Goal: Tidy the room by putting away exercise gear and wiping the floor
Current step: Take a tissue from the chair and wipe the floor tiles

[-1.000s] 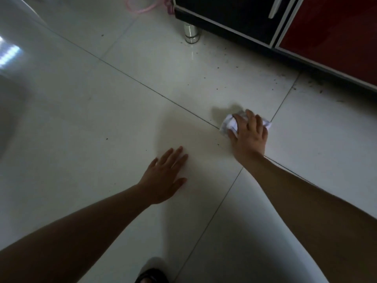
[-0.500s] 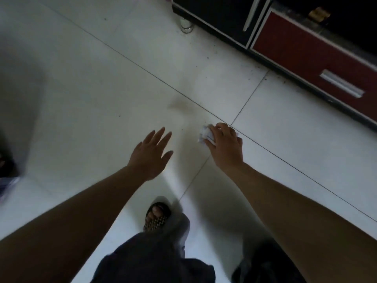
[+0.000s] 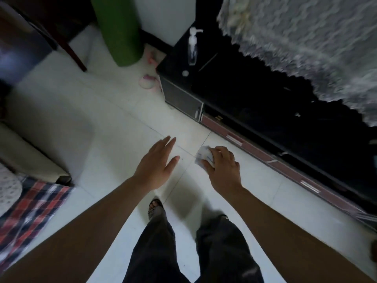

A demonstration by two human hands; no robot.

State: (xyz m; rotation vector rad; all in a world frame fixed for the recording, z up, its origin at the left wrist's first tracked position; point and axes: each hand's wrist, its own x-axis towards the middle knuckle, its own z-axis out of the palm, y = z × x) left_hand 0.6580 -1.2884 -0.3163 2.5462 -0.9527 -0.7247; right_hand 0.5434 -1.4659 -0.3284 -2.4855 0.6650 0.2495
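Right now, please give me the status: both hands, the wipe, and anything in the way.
Left hand open, empty, above floor. Right hand holds crumpled white wipe. Low cabinet close on the right.

- Single view: wide-angle camera worn on the head, facing steeply down at the floor (image 3: 114, 127) from well above it.
- Near edge: the person's legs (image 3: 155, 252).
- Far left: upright green roll (image 3: 120, 31).
- Far right: low dark cabinet (image 3: 255, 103).
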